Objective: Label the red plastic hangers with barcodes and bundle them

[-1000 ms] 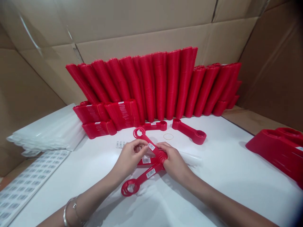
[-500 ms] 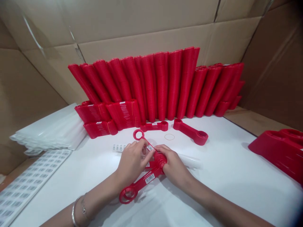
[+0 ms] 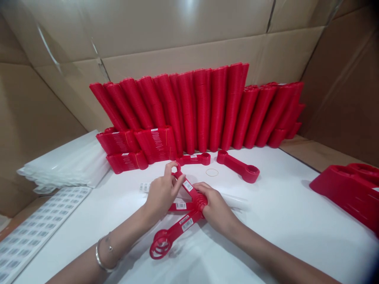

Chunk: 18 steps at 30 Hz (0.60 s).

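My right hand is closed around the gathered ring ends of a stack of red plastic pieces. The stack is fanned out, and white barcode labels show on its flat bars. My left hand pinches the far ring end of the uppermost red piece, which points up and left and has a barcode label on its bar. Another labelled bar runs left, partly hidden behind my left wrist. The lower bars end in several loosely spread rings above the white table.
Tall stacks of red pieces line the back, before a cardboard wall. Banded bundles stand at left. A rubber band and a red stack lie beyond my hands. Label sheets and clear bags lie left.
My left hand has slid from the label area to the ring end of the top piece, uncovering its label. The pieces have fanned wider, showing more labels. My right hand keeps its hold.
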Each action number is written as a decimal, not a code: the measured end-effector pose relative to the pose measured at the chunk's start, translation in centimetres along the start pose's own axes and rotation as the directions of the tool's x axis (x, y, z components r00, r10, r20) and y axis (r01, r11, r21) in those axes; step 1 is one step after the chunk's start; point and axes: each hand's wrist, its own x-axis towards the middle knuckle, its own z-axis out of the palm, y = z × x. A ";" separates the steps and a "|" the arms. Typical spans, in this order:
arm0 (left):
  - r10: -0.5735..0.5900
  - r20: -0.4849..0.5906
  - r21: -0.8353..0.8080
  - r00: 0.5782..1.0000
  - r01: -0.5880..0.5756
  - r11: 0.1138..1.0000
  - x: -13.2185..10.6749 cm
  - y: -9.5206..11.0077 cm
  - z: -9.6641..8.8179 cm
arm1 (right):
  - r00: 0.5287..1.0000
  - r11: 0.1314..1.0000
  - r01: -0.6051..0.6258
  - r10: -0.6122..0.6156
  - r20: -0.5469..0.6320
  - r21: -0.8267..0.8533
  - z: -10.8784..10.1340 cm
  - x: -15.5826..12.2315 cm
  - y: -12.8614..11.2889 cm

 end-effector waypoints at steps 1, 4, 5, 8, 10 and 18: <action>-0.001 -0.022 -0.046 1.000 0.000 0.999 0.2 -0.2 -0.2 | 1.000 1.000 -0.002 0.002 -0.006 0.005 0.0 0.1 0.1; -0.041 -0.092 -0.246 0.995 0.017 0.969 0.6 -0.6 -0.5 | 1.000 1.000 0.000 0.000 -0.023 0.012 -0.2 0.2 0.3; -0.057 -0.103 -0.313 0.993 0.022 0.949 0.7 -0.8 -0.6 | 1.000 1.000 0.004 -0.004 -0.022 0.013 -0.3 0.2 0.3; -0.087 -0.101 -0.465 0.991 0.030 0.885 1.0 -1.2 -0.6 | 1.000 1.000 0.007 -0.006 -0.015 0.017 -0.4 0.2 0.4; -0.098 -0.098 -0.516 0.990 0.034 0.856 1.0 -1.4 -0.5 | 1.000 1.000 0.004 -0.003 -0.016 0.028 -0.6 0.3 0.6; 0.202 0.083 -0.061 0.976 -0.197 0.979 -0.4 -1.0 -1.4 | 0.991 1.000 0.004 -0.002 -0.131 0.020 -1.4 1.1 1.3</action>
